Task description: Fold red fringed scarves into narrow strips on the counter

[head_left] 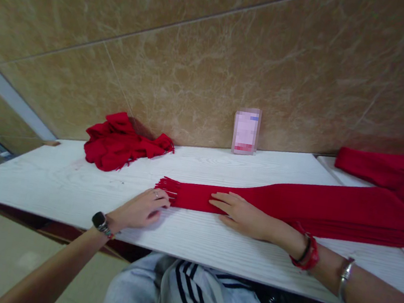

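Observation:
A long red scarf [330, 206] lies lengthwise on the white tabletop, folded into a narrow strip at its left end. Flat on that strip rests my right hand [240, 214], open, with its fingers stretched toward the left. My left hand [146, 207] touches the fringe [168, 187] at the scarf's left end. Its fingers are slightly bent over the tassels, and the thumb sits apart from them. Some of the fringe is hidden beneath the left fingers. Toward the right, the scarf widens and shows several stacked layers along its near edge.
A crumpled red scarf [115, 143] lies at the back left. More folded red cloth [385, 171] is at the back right. A blurred pinkish packet [246, 132] leans against the brown tiled wall [198, 75]. The white table [49, 184] ends just before my knees.

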Tool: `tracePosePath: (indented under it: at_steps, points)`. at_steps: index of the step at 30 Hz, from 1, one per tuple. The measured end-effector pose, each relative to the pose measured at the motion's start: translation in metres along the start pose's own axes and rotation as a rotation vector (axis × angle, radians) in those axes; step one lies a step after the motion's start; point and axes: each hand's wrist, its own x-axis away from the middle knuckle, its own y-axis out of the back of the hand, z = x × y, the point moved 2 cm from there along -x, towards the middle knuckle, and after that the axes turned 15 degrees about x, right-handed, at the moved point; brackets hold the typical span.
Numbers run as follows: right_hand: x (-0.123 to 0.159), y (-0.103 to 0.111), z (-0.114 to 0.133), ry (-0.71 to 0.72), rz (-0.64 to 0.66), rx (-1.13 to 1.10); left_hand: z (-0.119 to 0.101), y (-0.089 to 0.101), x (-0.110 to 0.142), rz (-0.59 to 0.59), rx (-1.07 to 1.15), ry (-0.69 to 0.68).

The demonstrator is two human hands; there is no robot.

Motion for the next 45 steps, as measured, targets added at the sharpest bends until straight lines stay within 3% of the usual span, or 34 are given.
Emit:
tracePosePath:
  at_steps: [4, 7, 10, 12, 17, 19, 23, 27, 34, 40, 45]
  points:
    - [0.001, -0.002, -0.001, 0.003, -0.025, 0.0, 0.029, 0.007, 0.015, -0.032, -0.025, 0.144]
    - [-0.001, -0.002, -0.002, 0.019, -0.041, 0.024, 0.037, 0.022, 0.016, -0.174, 0.077, 0.219]
    - [-0.001, 0.0, 0.003, 0.022, -0.043, 0.122, 0.022, 0.031, -0.014, -0.325, 0.159, 0.19]
    - [0.003, 0.003, 0.009, -0.005, -0.049, 0.237, 0.008, 0.029, -0.05, -0.326, 0.167, 0.113]
    - [0.037, 0.009, 0.024, -0.209, -0.01, 0.467, -0.014, 0.002, -0.15, -0.085, 0.226, -0.034]
    - [0.054, 0.011, 0.023, -0.229, 0.009, 0.497, -0.021, -0.011, -0.181, 0.021, 0.299, -0.052]
    - [0.076, 0.018, 0.013, -0.228, -0.014, 0.633, -0.039, -0.028, -0.226, 0.179, 0.424, -0.062]
    - [0.075, 0.02, 0.006, -0.274, -0.056, 0.73, -0.055, -0.036, -0.253, 0.253, 0.497, -0.103]
    - [0.052, 0.015, 0.007, -0.314, -0.063, 0.767, -0.062, -0.031, -0.261, 0.308, 0.606, -0.11]
    - [0.041, 0.018, 0.01, -0.258, -0.024, 0.744, -0.041, -0.02, -0.24, 0.349, 0.798, 0.029]
    - [0.036, 0.021, 0.015, -0.198, -0.021, 0.766, -0.024, -0.021, -0.225, 0.388, 0.794, 0.09]
